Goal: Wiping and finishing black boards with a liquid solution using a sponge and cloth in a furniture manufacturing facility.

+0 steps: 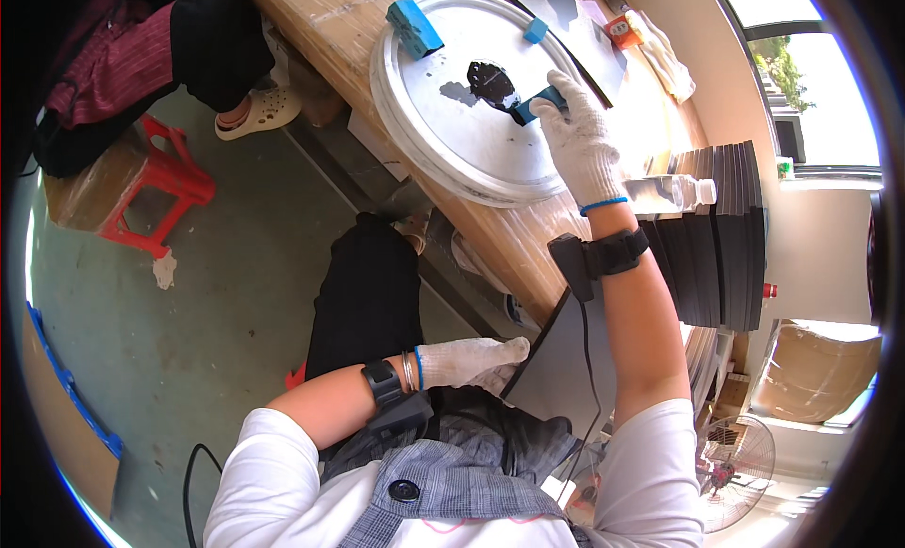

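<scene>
My right hand [582,143], in a white knit glove, pinches a blue sponge block [550,102] with a dark, wet-looking end. That end touches the edge of a black liquid puddle [492,81] on a round, pale, rimmed lid or tray [424,138]. Another blue block [415,28] rests on the rim at the far left, and a small blue cube [535,31] sits at the far side. Low over my lap, my gloved left hand [468,361] is closed at the edge of a dark grey board [561,364]; its lower fingers are partly hidden.
A clear bottle [674,192] lies beside my right wrist, near a stack of dark boards [721,232]. The wooden table [316,30] runs diagonally. At left, another person sits near a red stool [170,185]. A fan [735,473] stands at lower right. Cables hang from my wrist straps.
</scene>
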A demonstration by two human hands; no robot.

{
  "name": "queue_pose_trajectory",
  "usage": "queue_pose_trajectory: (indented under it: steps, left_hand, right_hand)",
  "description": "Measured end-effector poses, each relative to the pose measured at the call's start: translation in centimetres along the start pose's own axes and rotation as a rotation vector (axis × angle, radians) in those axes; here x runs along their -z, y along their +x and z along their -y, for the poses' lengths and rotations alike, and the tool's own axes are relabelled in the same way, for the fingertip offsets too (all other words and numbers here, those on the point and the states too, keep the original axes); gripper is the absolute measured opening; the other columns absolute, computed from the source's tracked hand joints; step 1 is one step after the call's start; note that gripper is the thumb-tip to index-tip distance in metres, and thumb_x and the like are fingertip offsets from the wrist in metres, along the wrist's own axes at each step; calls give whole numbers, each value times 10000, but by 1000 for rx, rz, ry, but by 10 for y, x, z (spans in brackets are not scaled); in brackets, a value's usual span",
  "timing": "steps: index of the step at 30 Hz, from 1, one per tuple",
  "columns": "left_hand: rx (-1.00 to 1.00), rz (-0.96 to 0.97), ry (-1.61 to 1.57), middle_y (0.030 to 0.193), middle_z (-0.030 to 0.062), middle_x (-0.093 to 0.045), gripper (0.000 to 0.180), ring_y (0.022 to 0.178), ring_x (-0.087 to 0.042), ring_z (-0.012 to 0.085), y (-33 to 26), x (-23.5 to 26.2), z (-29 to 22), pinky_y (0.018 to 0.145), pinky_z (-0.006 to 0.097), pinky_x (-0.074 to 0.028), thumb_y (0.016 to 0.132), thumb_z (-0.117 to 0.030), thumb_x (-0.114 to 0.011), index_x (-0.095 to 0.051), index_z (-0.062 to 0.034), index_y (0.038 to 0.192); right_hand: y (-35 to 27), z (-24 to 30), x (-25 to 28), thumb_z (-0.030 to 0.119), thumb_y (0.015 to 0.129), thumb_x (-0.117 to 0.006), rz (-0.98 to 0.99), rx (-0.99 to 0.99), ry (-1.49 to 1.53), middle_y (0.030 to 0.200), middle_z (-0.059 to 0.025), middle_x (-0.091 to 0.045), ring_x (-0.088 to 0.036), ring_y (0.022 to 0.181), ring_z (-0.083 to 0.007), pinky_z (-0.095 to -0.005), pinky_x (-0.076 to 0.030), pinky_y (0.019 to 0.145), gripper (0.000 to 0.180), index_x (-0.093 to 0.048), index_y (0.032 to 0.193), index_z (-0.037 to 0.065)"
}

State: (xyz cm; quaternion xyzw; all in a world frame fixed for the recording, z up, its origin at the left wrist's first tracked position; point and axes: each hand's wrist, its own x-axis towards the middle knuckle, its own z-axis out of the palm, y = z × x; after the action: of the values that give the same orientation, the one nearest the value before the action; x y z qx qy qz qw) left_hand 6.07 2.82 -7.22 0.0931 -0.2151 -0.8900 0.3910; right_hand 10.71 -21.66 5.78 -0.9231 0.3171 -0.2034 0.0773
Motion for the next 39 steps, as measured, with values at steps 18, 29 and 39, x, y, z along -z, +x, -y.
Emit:
queue_pose_trajectory:
  steps: [18, 29, 39]
  left_hand:
    - [23, -101, -270, 949, 66, -672, 369, 854, -679, 195, 3, 2, 7, 778, 293, -552, 1054, -369, -424, -610, -50, 1071]
    - [-31, -262, -163, 1128, 106, -641, 405, 975, -677, 233, 4, -15, 26, 839, 410, -580, 1051, -358, -433, -531, -12, 1235]
    - [-111, -231, -137, 1147, 82, -626, 383, 984, -648, 175, 2, -76, -2, 838, 330, -566, 1039, -323, -484, -542, -10, 1253]
  right_hand:
    - [-182, 19, 114, 207, 1006, -515, -55, -942, 1931, 953, -109, -584, -580, 760, -186, -321, -557, 707, 345, -529, 1273, -13]
    - [-303, 44, 159, 267, 1002, -536, -306, -915, 1930, 1278, -205, -542, -612, 897, -234, -339, -572, 757, 448, -458, 1366, 18]
    - [-354, 79, 162, 173, 827, -764, -79, -54, 108, 1175, -187, -637, -642, 989, -341, -425, -525, 839, 525, -578, 1290, 8]
